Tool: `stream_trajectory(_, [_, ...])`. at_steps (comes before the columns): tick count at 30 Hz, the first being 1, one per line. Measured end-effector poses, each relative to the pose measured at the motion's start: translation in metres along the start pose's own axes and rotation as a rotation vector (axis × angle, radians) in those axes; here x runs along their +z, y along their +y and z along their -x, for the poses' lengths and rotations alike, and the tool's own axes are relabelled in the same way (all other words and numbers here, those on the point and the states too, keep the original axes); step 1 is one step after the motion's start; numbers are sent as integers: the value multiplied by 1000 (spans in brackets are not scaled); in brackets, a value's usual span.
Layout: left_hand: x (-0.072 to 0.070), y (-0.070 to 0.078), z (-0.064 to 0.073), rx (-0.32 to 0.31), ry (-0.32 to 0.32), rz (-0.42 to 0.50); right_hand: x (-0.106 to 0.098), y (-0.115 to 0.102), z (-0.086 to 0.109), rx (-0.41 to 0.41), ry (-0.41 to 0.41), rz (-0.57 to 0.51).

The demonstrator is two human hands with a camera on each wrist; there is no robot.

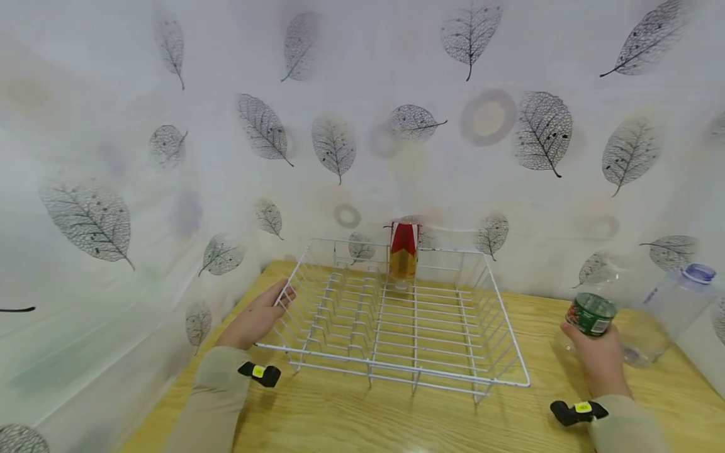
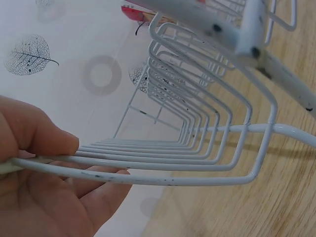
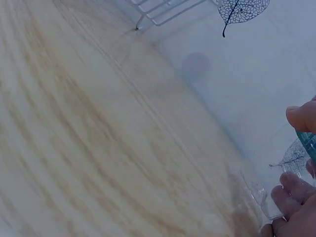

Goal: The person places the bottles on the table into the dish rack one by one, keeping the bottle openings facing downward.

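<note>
Wood-grain tabletop carries everything. Nearest on it, a white wire dish rack sits at centre. At the right, well apart from the rack, the right hand is wrapped round a clear plastic bottle with a green label. The left hand pinches the rack's left side wires. Just right of the labelled bottle is a larger clear bottle with a purple neck. Farther off, a red-and-amber container stands at the rack's far side, before leaf-printed sheeting.
</note>
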State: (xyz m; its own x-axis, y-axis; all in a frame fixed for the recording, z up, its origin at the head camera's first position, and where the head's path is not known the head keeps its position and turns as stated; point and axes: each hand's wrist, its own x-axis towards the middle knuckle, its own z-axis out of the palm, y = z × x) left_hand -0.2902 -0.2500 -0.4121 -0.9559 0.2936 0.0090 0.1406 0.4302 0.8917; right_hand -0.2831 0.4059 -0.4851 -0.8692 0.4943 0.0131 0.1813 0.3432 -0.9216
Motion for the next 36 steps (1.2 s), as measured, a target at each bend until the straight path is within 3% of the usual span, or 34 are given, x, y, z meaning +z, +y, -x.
stream_trajectory(7, [2,-2,3,-33,-6,-7,3,-7,12,39,5,-68])
stream_trajectory(10, [3,0,4,-30,-7,-13,3,-12,19,17,-10,-56])
stream_trajectory(16, [0,2,5,-27,9,-78,8,-31,30,-140,-101,-13])
stream_trajectory(23, [-6,11,6,30,32,-167,8,-65,42,-384,-178,14])
stream_trajectory(28, [-5,20,9,35,67,-203,5,-93,58,-460,-233,67])
stream_trajectory(36, [10,48,15,142,121,-319,4,-125,83,-514,-282,182])
